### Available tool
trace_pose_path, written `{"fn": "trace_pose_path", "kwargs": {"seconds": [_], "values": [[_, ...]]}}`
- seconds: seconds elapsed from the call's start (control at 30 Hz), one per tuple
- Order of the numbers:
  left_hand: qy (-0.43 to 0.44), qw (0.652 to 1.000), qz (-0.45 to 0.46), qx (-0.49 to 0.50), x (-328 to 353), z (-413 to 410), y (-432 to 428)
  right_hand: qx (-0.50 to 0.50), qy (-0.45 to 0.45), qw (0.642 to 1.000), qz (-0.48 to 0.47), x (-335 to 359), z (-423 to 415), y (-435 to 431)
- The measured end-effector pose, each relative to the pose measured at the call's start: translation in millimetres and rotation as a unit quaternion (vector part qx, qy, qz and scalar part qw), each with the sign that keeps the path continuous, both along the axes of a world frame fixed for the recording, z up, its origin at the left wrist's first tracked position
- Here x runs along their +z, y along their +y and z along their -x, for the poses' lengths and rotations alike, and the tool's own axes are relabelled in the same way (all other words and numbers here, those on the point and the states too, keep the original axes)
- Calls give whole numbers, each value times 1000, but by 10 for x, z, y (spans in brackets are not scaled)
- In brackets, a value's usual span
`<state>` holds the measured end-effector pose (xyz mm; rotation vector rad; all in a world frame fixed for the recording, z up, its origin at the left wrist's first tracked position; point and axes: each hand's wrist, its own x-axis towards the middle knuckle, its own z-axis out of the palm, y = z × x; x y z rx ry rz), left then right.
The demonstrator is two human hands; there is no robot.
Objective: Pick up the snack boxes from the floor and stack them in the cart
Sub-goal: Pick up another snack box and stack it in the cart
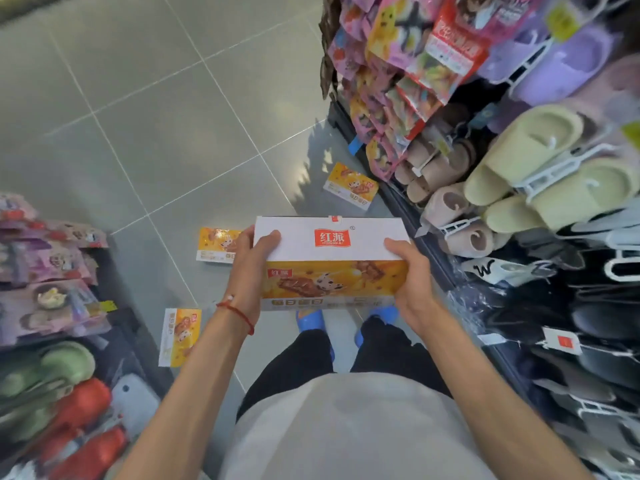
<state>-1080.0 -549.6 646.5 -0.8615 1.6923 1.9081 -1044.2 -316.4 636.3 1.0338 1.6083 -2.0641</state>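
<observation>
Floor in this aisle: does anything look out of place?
Yes. Three snack boxes lie scattered on the floor: the far box by the slipper rack, the middle box behind the left hand, the near box beside the left shelf. The right hand helps grip a fourth box.

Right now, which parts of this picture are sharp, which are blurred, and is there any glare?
Head view: the held box is sharp, its logo readable; the edges blur, worst at the red slippers lower left and the top-left corner; a pale glare patch lies on the floor beyond the far box, beside jagged shadows.
</observation>
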Motion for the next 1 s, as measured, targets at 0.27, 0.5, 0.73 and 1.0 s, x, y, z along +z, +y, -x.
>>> {"fn": "trace_pose_path", "kwargs": {"seconds": [0.27,0.5,0.73,1.0], "values": [[23,987,25,-155,97,-246,577,-169,18,985,20,59,-902,381],[34,959,9,-282,243,-913,1390,-299,51,953,12,129,-2140,786],[39,922,-29,-384,381,-2129,2277,-434,82,897,11,223,-3776,1144],[54,847,-54,-526,398,-3593,3258,-563,77,823,-18,285,-5550,1401]]}}
